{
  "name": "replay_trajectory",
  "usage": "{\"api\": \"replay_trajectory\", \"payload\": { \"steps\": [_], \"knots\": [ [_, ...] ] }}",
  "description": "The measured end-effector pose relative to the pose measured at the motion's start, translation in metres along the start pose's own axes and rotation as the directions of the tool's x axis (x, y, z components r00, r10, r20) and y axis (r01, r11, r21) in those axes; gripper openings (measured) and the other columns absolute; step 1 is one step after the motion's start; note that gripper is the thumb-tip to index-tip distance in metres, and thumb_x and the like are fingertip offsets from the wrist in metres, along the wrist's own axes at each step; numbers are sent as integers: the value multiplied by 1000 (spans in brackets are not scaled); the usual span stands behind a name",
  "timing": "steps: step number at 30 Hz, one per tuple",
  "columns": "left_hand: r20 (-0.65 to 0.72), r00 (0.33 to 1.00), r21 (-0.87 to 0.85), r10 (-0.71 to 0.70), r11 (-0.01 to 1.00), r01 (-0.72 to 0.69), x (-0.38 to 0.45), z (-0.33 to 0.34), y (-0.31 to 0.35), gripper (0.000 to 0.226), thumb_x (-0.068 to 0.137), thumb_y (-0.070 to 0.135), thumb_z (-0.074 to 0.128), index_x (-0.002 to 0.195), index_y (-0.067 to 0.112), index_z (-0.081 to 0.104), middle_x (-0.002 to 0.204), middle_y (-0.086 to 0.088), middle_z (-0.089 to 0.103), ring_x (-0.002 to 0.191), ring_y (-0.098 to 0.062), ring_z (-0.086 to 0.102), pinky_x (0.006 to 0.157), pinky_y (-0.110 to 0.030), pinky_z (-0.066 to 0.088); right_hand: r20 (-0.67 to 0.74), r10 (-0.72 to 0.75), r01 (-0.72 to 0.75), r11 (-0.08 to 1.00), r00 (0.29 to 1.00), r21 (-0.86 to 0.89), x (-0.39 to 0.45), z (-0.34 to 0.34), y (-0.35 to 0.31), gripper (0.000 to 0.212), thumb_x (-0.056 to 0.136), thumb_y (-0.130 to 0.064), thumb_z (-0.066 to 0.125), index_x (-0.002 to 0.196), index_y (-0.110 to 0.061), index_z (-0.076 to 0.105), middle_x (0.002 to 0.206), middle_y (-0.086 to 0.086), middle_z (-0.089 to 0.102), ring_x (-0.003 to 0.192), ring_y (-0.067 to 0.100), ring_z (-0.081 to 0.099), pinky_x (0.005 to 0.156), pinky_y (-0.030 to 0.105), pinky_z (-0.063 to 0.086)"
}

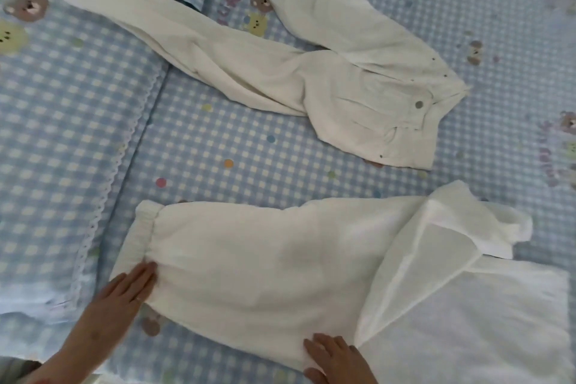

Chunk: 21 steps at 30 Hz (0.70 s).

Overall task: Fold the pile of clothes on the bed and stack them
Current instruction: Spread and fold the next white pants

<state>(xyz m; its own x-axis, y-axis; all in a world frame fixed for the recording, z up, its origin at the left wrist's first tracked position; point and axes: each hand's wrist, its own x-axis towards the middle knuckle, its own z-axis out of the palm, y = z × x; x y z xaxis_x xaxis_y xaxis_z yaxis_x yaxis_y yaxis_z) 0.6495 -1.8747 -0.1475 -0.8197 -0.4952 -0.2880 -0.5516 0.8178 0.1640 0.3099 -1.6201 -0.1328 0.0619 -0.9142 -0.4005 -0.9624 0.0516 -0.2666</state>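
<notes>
On the checked bedsheet (193, 140), near the front edge, white trousers (255, 265) lie flat. The left hand (124, 293) presses their elastic waistband with straight fingers; the right hand (336, 358) lies flat on their lower edge. Farther back, white jeans (311, 65) lie unfolded.

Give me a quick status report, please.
Left hand and right hand flat on cream trousers. White shirt overlaps them. White jeans unfolded beyond.

Premises: a home bedroom. Evidence: bed (218, 134) dressed in blue-and-white checked bear-print sheet, matching lace-edged pillow (62, 121) at its left edge.
</notes>
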Motion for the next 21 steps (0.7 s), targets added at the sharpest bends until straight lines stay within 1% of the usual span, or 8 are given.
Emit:
{"api": "replay_trajectory", "payload": {
  "steps": [3, 7, 10, 12, 14, 15, 17, 21],
  "knots": [
    [-30, 997, -92, -70, 993, 67, 18, 5, 30, 90, 65, 7, 29, 151, 16, 3, 160, 2, -2, 146, -10, 0, 116, -27, 3, -103, 224, -211, 970, 969, 124, 2, -20, 38, 44, 56, -48, 87, 92, -26, 77, 91, -10, 73, 74, 7, 69, 53, 14, 51],
    [-175, 984, -225, -27, 974, -14, 63, -1, 149, 73, 83, -1, 18, 151, 19, 4, 159, 8, 3, 144, -3, 2, 114, -23, 10, -217, 599, -537, 794, 771, 285, 3, -57, 133, 38, 87, -14, 66, 124, -7, 61, 125, 11, 61, 115, 27, 58, 94, 34, 49],
    [58, 982, -432, 181, 891, -139, 107, -1, 251, 48, 101, 27, 16, 130, 16, 53, 130, 4, 60, 130, 9, 35, 110, -10, 9, -283, 684, -658, 727, 672, 195, 5, -74, 205, 46, 85, -6, 66, 129, 1, 54, 132, 21, 53, 119, 36, 53, 95, 44, 49],
    [269, 941, -554, 206, 832, -24, 138, -5, 300, 52, 89, 53, 48, 102, 9, 73, 98, 3, 73, 93, 3, 66, 98, -1, 24, -282, 730, -725, 674, 622, 145, 5, -81, 246, 55, 83, -6, 66, 135, 2, 47, 139, 24, 45, 125, 38, 47, 98, 46, 44],
    [387, 917, -619, 95, 764, 183, 163, 5, 333, 93, 66, 59, 73, 129, -4, 51, 121, 0, 63, 104, -2, 63, 90, -9, 41, -253, 770, -773, 625, 586, 109, 4, -84, 284, 62, 86, -12, 64, 140, 2, 37, 146, 27, 34, 133, 39, 37, 106, 48, 35],
    [389, 919, -608, -53, 735, 300, 174, 15, 345, 103, 73, 57, 68, 147, 3, 22, 138, 0, 47, 122, -5, 51, 96, -13, 38, -207, 788, -790, 605, 579, 93, 5, -84, 300, 64, 90, -19, 60, 144, 1, 31, 148, 27, 30, 136, 38, 33, 109, 48, 31],
    [383, 894, -584, -235, 688, 431, 186, 29, 366, 98, 86, 51, 54, 149, 20, -14, 150, 4, 23, 135, -10, 32, 104, -18, 31, -100, 825, -808, 566, 557, 166, 9, -83, 329, 67, 95, -35, 50, 147, -4, 23, 148, 22, 32, 134, 35, 35, 109, 46, 28],
    [320, 873, -525, -368, 698, 487, 196, 29, 387, 79, 91, 35, 50, 150, 29, -4, 147, 6, 26, 127, -8, 41, 96, -18, 39, 62, 825, -808, 531, 562, 256, 16, -85, 362, 65, 94, -50, 45, 145, -12, 29, 136, 8, 53, 124, 28, 49, 103, 44, 30]
  ]
}}
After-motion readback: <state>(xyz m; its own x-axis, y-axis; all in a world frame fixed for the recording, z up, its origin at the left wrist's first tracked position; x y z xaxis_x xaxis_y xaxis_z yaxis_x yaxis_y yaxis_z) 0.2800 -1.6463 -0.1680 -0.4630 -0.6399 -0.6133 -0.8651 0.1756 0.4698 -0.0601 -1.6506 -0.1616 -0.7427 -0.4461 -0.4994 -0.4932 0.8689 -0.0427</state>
